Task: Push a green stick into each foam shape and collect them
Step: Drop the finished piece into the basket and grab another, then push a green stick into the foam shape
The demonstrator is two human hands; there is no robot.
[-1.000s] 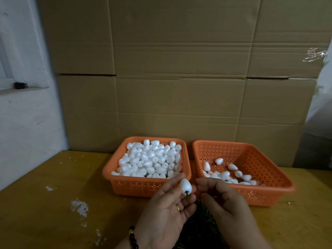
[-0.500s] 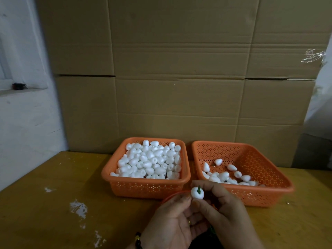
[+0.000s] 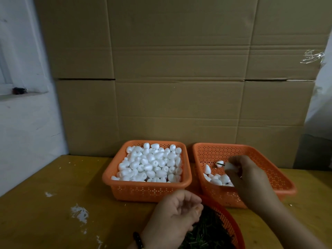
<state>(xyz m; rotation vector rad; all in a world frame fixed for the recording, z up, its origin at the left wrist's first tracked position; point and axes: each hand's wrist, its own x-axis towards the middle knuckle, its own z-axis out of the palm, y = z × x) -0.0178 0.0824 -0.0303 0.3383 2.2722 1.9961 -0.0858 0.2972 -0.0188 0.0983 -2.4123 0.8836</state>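
My right hand reaches over the right orange basket and pinches a white foam shape at its fingertips, just above several finished shapes. One finished shape shows its green stick. The left orange basket is full of plain white foam shapes. My left hand hovers with curled fingers over a round red basket of green sticks; I see nothing in it.
All three baskets sit on a yellow wooden table marked with white paint spots. Stacked cardboard boxes stand right behind the baskets. A white wall is on the left.
My right hand carried the foam shape with its stick away from my left hand and out over the right basket. My left hand stayed low over the green sticks.
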